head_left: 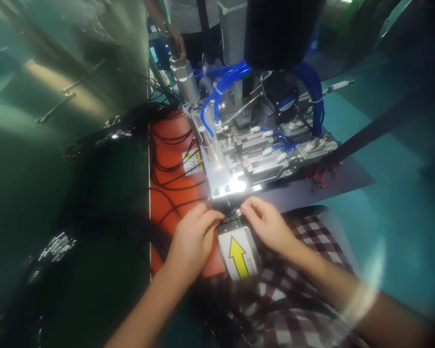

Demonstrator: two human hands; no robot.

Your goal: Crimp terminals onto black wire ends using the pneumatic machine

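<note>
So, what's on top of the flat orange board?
Thin black cables and a white-and-yellow rectangular label show on the orange board, beside the silver metal machine. The left hand hides part of the board; whatever lies beneath the machine cannot be seen.
</note>
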